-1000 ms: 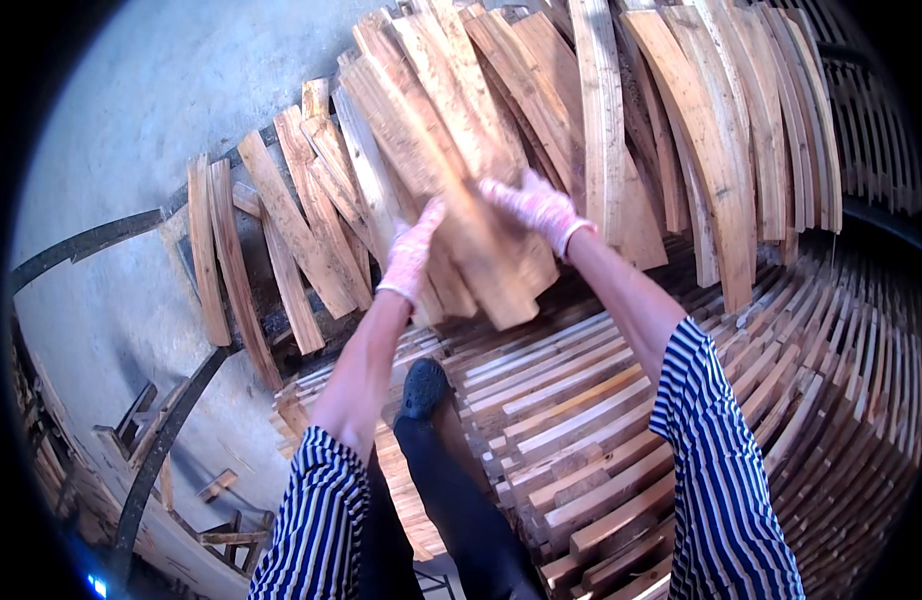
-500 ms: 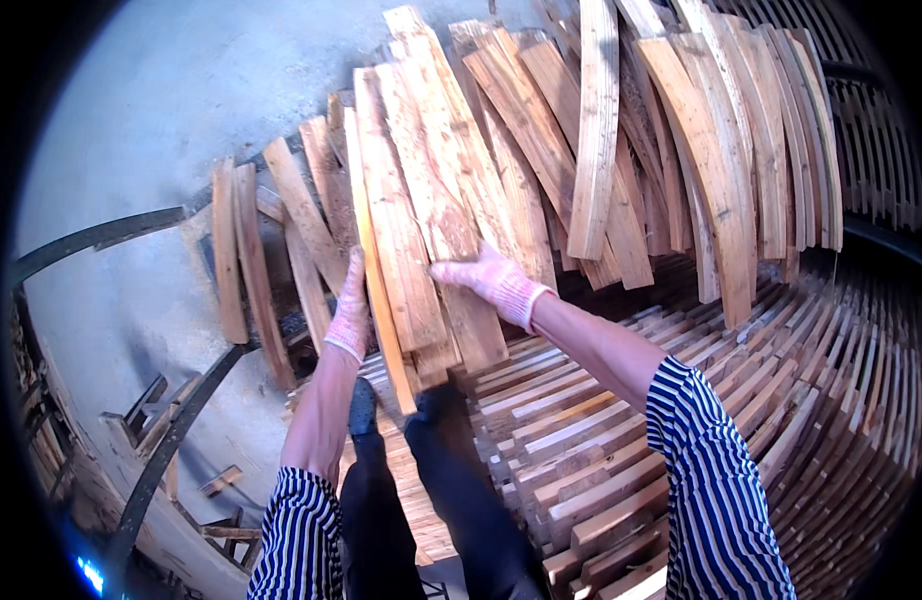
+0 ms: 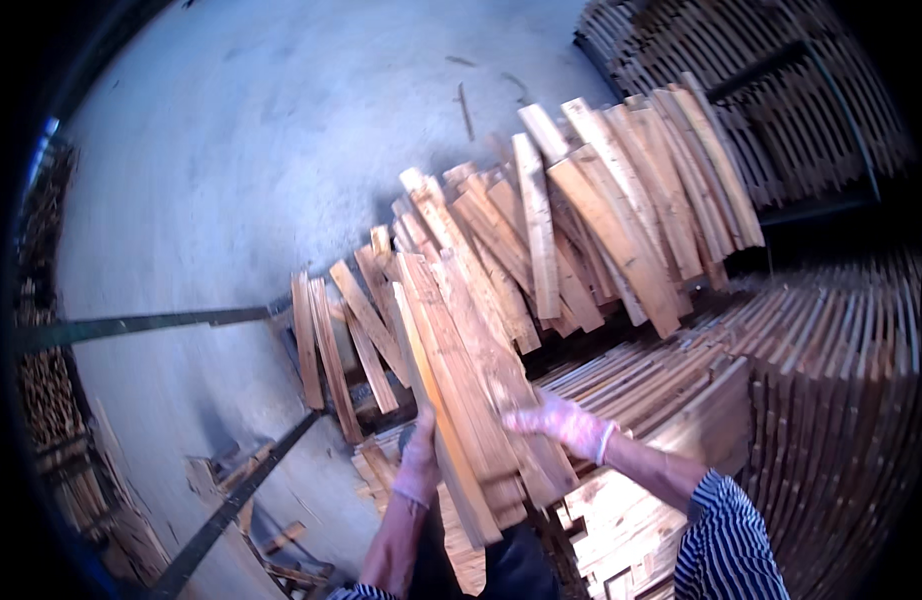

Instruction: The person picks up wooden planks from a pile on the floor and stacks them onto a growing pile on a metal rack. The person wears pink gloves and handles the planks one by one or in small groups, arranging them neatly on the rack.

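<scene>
Between my two gloved hands is a bundle of several pale wooden boards [image 3: 465,380], held lengthwise and pointing away from me. My left hand [image 3: 418,465] presses against the left side of the bundle, beside a yellowish board edge. From the right, my right hand [image 3: 563,424] closes over the outer board with its thumb toward the top face. Both hands wear pinkish knit gloves, and some fingers are hidden by the wood. The near ends of the boards hang just above my dark-trousered legs.
A heap of loose boards [image 3: 591,240] lies ahead and to the right. Rows of stacked boards [image 3: 841,330] fill the right side, with another slatted stack [image 3: 741,100] at the far right. Dark metal bars [image 3: 146,327] cross the grey floor [image 3: 251,170] at left, with scrap wood nearby.
My view has shifted, so more floor shows beyond the heap. The bundle, still between both hands, now sits nearer my body and apart from more of the heap.
</scene>
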{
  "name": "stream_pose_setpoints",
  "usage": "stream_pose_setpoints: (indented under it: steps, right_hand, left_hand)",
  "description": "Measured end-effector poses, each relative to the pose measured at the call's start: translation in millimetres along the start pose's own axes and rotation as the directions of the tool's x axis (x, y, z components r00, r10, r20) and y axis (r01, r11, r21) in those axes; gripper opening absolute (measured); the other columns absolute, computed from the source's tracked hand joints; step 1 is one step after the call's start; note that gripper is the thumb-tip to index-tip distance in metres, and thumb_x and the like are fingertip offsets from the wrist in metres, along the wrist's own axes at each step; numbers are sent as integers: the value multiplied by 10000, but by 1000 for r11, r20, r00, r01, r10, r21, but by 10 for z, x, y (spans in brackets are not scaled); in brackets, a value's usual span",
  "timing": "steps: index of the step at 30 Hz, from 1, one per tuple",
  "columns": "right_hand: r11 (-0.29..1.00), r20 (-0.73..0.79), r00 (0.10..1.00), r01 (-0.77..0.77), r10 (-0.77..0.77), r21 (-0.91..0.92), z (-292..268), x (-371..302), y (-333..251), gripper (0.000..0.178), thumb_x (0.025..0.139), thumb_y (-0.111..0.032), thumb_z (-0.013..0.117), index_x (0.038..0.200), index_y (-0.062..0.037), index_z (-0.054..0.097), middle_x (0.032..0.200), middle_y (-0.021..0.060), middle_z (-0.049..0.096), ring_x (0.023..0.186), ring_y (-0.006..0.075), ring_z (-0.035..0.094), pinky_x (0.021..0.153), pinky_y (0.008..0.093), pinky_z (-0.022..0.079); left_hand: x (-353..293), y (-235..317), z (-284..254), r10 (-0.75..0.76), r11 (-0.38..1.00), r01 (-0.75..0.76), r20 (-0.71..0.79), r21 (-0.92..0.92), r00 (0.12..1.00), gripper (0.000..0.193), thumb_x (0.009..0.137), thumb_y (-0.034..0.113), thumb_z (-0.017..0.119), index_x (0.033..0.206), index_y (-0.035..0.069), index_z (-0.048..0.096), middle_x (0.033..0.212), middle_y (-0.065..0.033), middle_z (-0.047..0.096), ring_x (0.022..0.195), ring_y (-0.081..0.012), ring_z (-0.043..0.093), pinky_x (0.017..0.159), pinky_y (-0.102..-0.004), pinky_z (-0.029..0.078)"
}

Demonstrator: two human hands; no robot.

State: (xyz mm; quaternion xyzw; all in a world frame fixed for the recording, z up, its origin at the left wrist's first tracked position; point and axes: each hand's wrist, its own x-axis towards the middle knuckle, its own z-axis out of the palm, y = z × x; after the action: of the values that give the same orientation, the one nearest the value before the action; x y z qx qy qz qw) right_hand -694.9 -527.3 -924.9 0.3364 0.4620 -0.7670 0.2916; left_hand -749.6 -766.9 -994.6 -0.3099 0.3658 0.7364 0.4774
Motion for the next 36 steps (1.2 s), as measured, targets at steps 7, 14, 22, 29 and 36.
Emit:
stream_pose_setpoints:
  steps: [7,14,22,29,36]
  right_hand:
    - [936,-127,929,352,-348,6,479,-1390,449,966,857,-349,828,1549,33,272,1455,198,527,1295,250,558,1112,377,444]
    - [656,-477,572,754,-667,-13,759,-1647,-182,995,632,-269,999,1436,-27,465,1291,112,657,1202,166,592,1048,347,483]
    - [534,-668,16,615,-744,-580,678,-3504,-377,935,546,-426,1004,1307,-123,553,1085,107,741,1035,218,707,903,364,537]
    - [791,-826,53,329,-561,-516,82,-3649,825,862,669,-370,928,1390,-127,524,1292,131,660,1188,270,644,995,371,513]
    - [901,-925,44,249,-377,-355,-299,-3735,1814,884,780,-465,822,1463,-32,465,1343,222,621,1218,356,619,1007,386,508]
  left_hand:
    - [-928,-136,-599,117,866,-195,191,460,974,660,791,218,788,1384,41,559,1224,-114,655,1100,-279,643,985,-445,517]
    - [-1649,773,1247,72,814,-330,480,478,874,1080,597,262,968,1504,91,406,1328,-47,590,1202,-242,585,1021,-395,509]
    - [-1491,454,2071,-170,383,-761,850,523,499,1063,609,391,979,1471,77,443,1413,-99,546,1264,-274,559,1027,-446,521]
    - [-714,-226,2433,-597,-103,-986,785,133,168,763,941,588,621,1539,172,396,1567,-79,427,1439,-312,405,1201,-474,324]
    - [-1650,-1530,3546,-743,45,-851,587,522,321,874,615,330,964,1347,58,572,1184,-104,700,1071,-269,681,964,-429,563]
